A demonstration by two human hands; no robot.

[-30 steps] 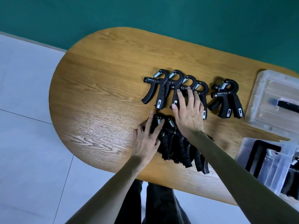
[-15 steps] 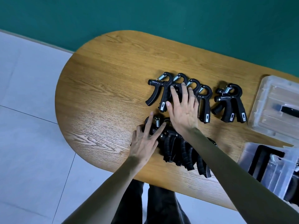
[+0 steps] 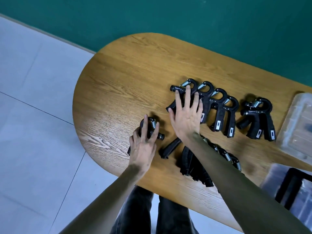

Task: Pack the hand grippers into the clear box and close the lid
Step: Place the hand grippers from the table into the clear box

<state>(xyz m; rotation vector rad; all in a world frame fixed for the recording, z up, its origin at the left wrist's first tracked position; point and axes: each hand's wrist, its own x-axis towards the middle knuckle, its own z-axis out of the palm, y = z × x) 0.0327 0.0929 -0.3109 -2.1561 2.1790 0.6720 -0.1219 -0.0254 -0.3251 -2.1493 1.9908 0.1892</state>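
Pressing flat, right hand point(image 3: 186, 115) on black gripper row point(image 3: 219, 107); left hand point(image 3: 143, 146) grasping spring-coiled gripper point(image 3: 152, 127).

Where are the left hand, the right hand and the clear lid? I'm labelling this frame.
left hand point(image 3: 143, 147): head view, back of the hand.
right hand point(image 3: 185, 119): head view, back of the hand.
clear lid point(image 3: 297, 125): head view, its flat top near the table's right edge.
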